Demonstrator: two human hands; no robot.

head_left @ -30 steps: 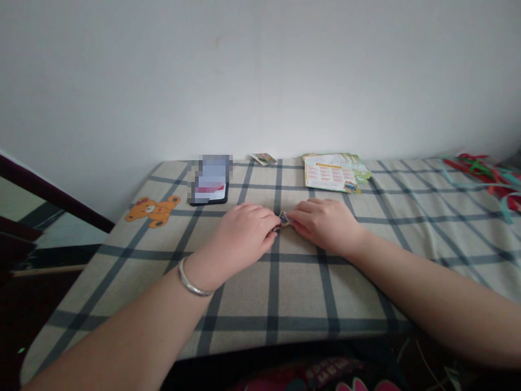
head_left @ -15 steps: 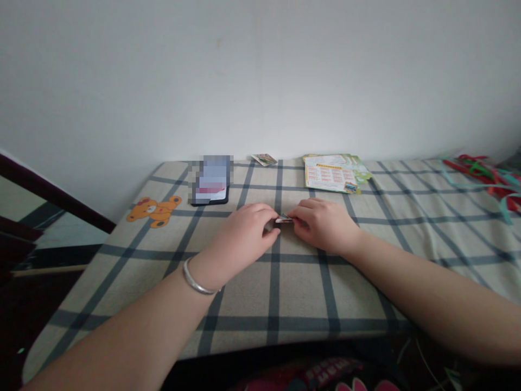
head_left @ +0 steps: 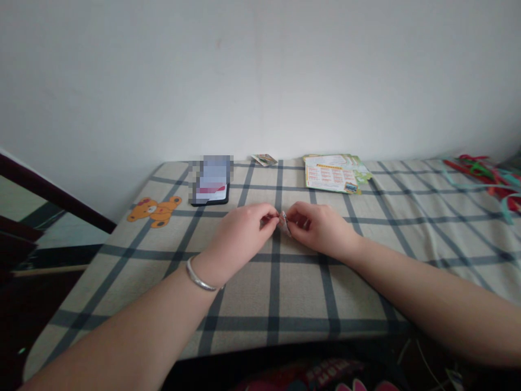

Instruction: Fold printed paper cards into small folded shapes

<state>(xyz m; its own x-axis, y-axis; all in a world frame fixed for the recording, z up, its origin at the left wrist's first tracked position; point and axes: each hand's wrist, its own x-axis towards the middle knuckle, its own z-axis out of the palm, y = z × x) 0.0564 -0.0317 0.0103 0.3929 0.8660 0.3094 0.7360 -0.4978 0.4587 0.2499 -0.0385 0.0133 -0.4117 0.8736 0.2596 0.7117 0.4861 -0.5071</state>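
Between my two hands, over the middle of the table, is a small folded piece of printed paper (head_left: 284,224), whitish with dark and reddish marks. My left hand (head_left: 248,225), with a silver bangle at its wrist, pinches the paper's left edge between thumb and forefinger. On the other side my right hand (head_left: 315,225) pinches it with thumb and fingers. The fingertips hide much of the paper, so its exact folds cannot be made out.
A phone (head_left: 212,182) lies at the back left beside a bear cutout (head_left: 154,210). Against the wall are a small folded paper piece (head_left: 264,159) and a stack of printed cards (head_left: 331,176). Coloured ribbons (head_left: 488,174) lie far right on the checked tablecloth (head_left: 244,304).
The paper has turned from lying nearly flat and level to standing more upright between the fingers. My left thumb has closed up against it. Other things have stayed put.
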